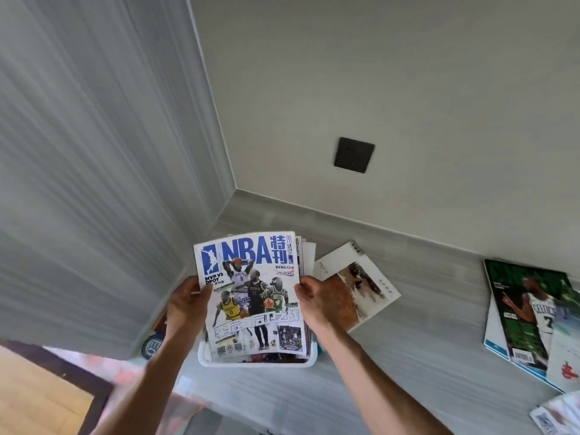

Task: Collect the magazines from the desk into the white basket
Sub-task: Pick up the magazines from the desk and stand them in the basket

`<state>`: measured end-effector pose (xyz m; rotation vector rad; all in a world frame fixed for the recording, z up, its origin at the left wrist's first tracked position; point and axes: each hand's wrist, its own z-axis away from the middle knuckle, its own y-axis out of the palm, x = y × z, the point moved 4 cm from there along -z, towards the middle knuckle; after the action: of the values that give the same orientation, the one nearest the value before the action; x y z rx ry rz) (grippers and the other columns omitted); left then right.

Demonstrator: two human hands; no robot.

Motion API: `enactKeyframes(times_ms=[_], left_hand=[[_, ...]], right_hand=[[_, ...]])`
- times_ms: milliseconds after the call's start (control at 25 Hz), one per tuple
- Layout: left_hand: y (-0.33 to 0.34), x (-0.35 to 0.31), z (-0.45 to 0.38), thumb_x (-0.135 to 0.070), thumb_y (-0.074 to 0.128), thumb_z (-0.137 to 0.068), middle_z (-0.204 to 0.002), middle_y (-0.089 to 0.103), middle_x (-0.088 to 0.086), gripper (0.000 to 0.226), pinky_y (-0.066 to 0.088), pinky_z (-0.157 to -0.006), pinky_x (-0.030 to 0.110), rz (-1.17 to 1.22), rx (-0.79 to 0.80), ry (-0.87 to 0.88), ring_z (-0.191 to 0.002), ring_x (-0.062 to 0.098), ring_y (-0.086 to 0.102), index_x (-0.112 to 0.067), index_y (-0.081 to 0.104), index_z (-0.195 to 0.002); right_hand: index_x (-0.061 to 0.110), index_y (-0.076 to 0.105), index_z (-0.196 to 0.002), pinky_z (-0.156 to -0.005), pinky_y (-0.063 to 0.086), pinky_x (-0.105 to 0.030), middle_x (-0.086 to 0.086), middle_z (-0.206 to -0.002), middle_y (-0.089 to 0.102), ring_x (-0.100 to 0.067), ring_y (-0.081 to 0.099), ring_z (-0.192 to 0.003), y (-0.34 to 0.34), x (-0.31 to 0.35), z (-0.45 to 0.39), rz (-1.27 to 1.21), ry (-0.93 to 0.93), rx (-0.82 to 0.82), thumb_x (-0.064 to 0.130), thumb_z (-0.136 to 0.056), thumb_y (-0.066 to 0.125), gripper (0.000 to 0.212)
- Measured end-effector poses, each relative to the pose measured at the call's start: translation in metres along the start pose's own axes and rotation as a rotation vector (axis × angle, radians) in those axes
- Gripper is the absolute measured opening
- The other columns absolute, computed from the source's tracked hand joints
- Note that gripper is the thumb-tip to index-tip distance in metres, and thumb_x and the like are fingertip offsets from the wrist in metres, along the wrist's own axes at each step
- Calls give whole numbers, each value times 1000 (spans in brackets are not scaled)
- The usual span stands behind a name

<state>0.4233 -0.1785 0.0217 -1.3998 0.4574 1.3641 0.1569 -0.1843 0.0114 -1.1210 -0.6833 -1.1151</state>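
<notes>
Over the white basket point(255, 363), at the corner end of the grey desk point(408, 356), both hands hold one magazine upright. Left hand point(185, 306) pinches the left edge of the NBA magazine point(251, 293), thumb on the cover. Right hand point(317, 301) grips the right edge the same way. Lower edge of the NBA magazine sits down inside the basket; only the basket's near rim shows below it. More upright pages point(306, 252) stand behind the held cover, in the basket as far as I can tell. Dark printed matter shows at the basket's bottom, too hidden to name.

Just right of the basket, a magazine with a brown and white cover point(357, 287) lies flat on the desk, tilted, one corner behind the right hand. Well right of the basket, a green Celtics magazine point(533, 312) lies on top of a small pile. Far right of the basket, near the desk's front edge, another printed sheet point(558, 416) is cut off by the frame. Left of the basket, a round dark blue item point(150, 345) sits partly behind the left forearm. On the wall above the basket, a dark square plate point(354, 154).
</notes>
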Motion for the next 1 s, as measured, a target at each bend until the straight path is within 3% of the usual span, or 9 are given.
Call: enactKeyframes(times_ms=[200,280,360,520,600,680,760,920,1000], left_hand=[[22,28,-17,-6,65,-83,-98,74,11,23,46,-57,23,-268,45,4,-73,20,63,-22,60,-98],[23,35,-21,0,72,-74,-110,68,15,46,52,-71,34,-213,33,-47,-92,28,62,-19,54,-111],[25,36,-26,6,76,-67,-120,62,13,70,50,-85,40,-149,65,-70,-108,31,58,-18,48,-128],[47,15,-48,0,83,-63,-111,72,4,67,53,-90,44,148,329,-97,-101,23,69,-20,57,-122],[54,9,-52,-8,81,-69,-113,72,10,55,50,-95,54,244,318,-122,-103,31,68,-14,59,-118],[50,11,-47,-11,79,-74,-114,69,19,51,50,-91,61,414,273,-100,-102,39,67,-9,55,-119],[38,11,-41,-15,80,-73,-115,68,21,57,56,-83,56,586,324,0,-99,38,68,-5,51,-122],[30,13,-29,-9,86,-62,-118,68,13,76,56,-84,47,377,489,66,-108,33,66,-19,48,-127],[35,19,-28,-8,89,-55,-114,69,12,82,58,-80,49,306,457,15,-104,33,67,-25,49,-125]], right_hand=[[27,63,-108,-55,48,-10,12,-90,70,1,62,-60,-20,-31,-1,3,70,-162,14,-91,66,22],[34,59,-106,-48,52,-20,4,-84,75,-6,67,-55,-34,-46,0,-111,111,-178,10,-85,71,34],[34,57,-112,-49,56,-28,-1,-89,76,-13,70,-60,-35,-51,-8,-163,122,-76,9,-76,79,49],[28,40,-137,-91,54,-36,11,-125,64,-9,67,-101,-12,-25,-51,-127,147,190,20,-68,87,84],[28,44,-126,-92,52,-34,17,-124,59,-3,62,-101,3,-12,-59,-122,117,230,28,-73,84,66],[28,49,-123,-95,54,-42,11,-120,67,-7,68,-101,9,-10,-52,-187,4,152,30,-81,77,50],[34,49,-126,-94,54,-41,7,-117,70,-10,71,-101,12,-8,-41,-319,-78,182,32,-81,76,53],[31,50,-131,-98,45,-36,4,-122,70,-12,67,-111,20,-6,-40,-499,-18,282,9,-71,80,71],[33,53,-129,-92,47,-32,4,-120,71,-13,68,-109,21,-11,-44,-490,1,260,-1,-69,77,73]])
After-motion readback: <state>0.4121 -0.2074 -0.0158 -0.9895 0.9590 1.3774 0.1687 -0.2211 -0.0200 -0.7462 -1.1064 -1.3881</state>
